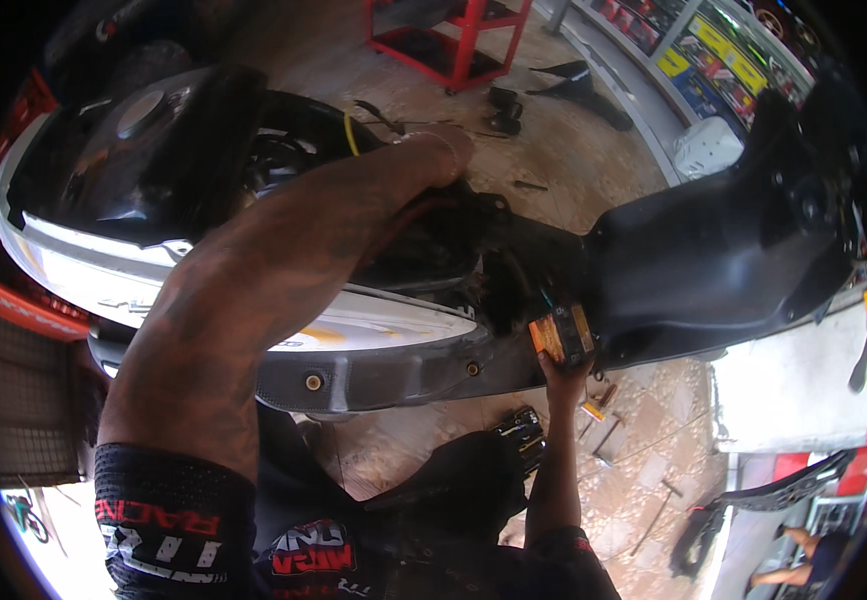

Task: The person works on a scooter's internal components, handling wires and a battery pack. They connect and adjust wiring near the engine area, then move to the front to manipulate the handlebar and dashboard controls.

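Observation:
A motor scooter with its black inner panels exposed lies across the view, its white side panel (383, 322) nearest me. My left arm reaches over it, and my left hand (443, 152) is at the far side of the frame; the fingers are hidden. My right hand (561, 375) is closed around the near end of a boxy orange and black battery (561, 335). The battery is at the dark opening between the seat section and the black front leg shield (713, 265). Whether it rests on the frame, I cannot tell.
Behind the scooter stand a red tool trolley (463, 45) and loose black plastic parts (588, 95). On the near floor lie a black tool case (523, 440) and several hand tools. Stocked shelves (718, 60) line the back right. Another person's legs (798, 555) show at lower right.

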Demonstrator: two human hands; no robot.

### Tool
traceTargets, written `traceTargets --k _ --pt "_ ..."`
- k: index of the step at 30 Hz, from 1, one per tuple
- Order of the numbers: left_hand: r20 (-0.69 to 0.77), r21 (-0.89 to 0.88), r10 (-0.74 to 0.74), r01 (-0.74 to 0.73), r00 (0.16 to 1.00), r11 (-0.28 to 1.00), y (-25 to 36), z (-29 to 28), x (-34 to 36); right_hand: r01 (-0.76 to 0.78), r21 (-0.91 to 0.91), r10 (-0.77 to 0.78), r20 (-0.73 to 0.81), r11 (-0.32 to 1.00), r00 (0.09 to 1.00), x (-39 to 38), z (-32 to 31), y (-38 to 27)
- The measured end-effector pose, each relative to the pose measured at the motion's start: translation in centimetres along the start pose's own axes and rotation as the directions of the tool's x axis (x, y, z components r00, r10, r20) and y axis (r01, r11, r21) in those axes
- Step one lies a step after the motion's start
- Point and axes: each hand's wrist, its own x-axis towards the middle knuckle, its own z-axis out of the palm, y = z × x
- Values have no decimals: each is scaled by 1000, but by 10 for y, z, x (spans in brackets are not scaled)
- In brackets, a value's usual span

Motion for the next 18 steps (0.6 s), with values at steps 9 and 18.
traceTargets --k 9,18 --pt "65 -186 -173 183 983 965 -7 -11 -17 -102 -526 284 277 844 918 -83 -75 7" --pt "106 -430 -239 262 965 864 -1 -49 -78 -369 -848 909 416 382 -16 -276 -333 -108"
